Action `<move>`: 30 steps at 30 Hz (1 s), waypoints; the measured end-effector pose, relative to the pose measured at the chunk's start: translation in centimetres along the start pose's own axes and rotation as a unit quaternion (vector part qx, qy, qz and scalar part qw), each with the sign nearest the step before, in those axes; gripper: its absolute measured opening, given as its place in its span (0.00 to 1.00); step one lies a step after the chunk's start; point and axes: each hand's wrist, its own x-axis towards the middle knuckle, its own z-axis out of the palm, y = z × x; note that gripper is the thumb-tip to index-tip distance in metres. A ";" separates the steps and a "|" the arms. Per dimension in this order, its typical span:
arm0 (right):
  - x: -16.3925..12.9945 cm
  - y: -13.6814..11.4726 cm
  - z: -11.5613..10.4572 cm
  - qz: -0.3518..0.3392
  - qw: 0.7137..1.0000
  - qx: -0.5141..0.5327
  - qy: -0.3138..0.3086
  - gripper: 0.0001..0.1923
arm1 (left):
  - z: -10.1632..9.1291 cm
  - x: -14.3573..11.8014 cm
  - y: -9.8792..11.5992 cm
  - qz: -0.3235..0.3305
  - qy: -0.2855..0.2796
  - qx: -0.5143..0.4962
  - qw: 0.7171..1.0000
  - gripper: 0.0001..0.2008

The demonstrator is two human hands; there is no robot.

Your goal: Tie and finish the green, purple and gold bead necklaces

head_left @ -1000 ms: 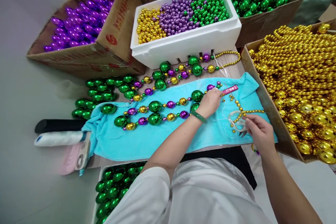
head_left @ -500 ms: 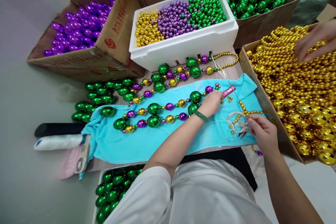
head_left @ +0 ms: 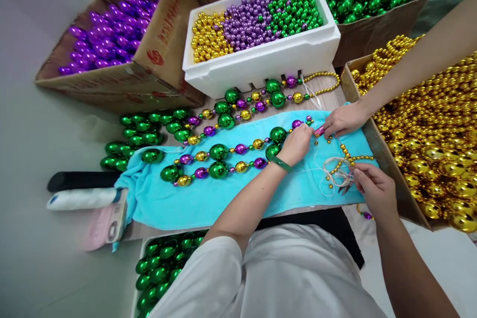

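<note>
Bare turquoise towel (head_left: 231, 198) is lying open near the strung beads (head_left: 219, 159). A co-worker's hand (head_left: 345, 119) is reaching in from the right, while the foam box (head_left: 261, 59) is blocking the far side.

At the centre of the frame a turquoise towel (head_left: 223, 198) carries a bead necklace (head_left: 219, 159) of green, gold and purple balls. The left hand (head_left: 296, 144) pinches its end near a pink tag (head_left: 319, 131), which another person's hand (head_left: 345, 119) touches from the right. The right hand (head_left: 374, 189) holds white string (head_left: 331, 171) at lower right. A white foam box (head_left: 261, 59) of small beads sits above, and a cardboard box of gold beads (head_left: 439, 134) fills the right edge.
</note>
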 end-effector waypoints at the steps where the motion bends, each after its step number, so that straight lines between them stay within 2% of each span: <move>1: -0.1 0.1 -0.1 0.001 1.000 -0.004 -0.005 0.10 | -0.4 -0.1 0.1 -0.022 0.029 -0.083 0.996 0.10; 2: -0.3 0.2 -0.1 0.005 1.000 -0.008 -0.012 0.10 | -1.0 -0.3 0.3 -0.052 0.050 -0.187 0.980 0.09; 3: -0.4 0.3 -0.1 0.009 1.000 -0.014 -0.019 0.10 | -1.6 -0.5 0.5 -0.088 0.058 -0.303 0.947 0.08; 4: -0.6 0.4 -0.1 0.013 0.999 -0.020 -0.027 0.10 | -2.3 -0.8 0.6 -0.123 0.053 -0.420 0.898 0.08; 6: -0.9 0.4 0.0 0.014 0.999 -0.034 -0.039 0.10 | -3.6 -1.3 0.9 -0.180 0.023 -0.604 0.776 0.09; 7: -1.0 0.4 0.1 0.010 0.998 -0.041 -0.043 0.09 | -4.2 -1.6 1.0 -0.196 0.009 -0.662 0.723 0.10; 8: -1.1 0.3 0.2 0.004 0.998 -0.047 -0.048 0.09 | -4.7 -1.9 1.1 -0.207 0.001 -0.701 0.683 0.09; 9: -1.2 0.3 0.3 -0.004 0.997 -0.052 -0.052 0.09 | -5.0 -2.2 1.1 -0.212 -0.002 -0.725 0.655 0.09; 11: -1.3 0.1 0.6 -0.017 0.997 -0.056 -0.059 0.09 | -5.4 -2.5 1.1 -0.212 -0.004 -0.749 0.627 0.09; 14: -1.3 0.0 0.9 -0.029 0.996 -0.054 -0.063 0.08 | -5.6 -2.9 1.1 -0.204 0.000 -0.754 0.624 0.08; 24: -1.3 -0.4 1.1 -0.018 0.995 -0.080 -0.056 0.08 | -5.1 -3.0 0.5 -0.178 0.041 -0.712 0.678 0.12; 26: -1.2 -0.6 1.1 -0.011 0.995 -0.084 -0.052 0.09 | -5.1 -3.0 0.5 -0.169 0.052 -0.693 0.699 0.12; 30: -1.1 -0.7 1.2 -0.008 0.995 -0.085 -0.050 0.08 | -5.1 -3.2 0.7 -0.125 0.088 -0.607 0.780 0.12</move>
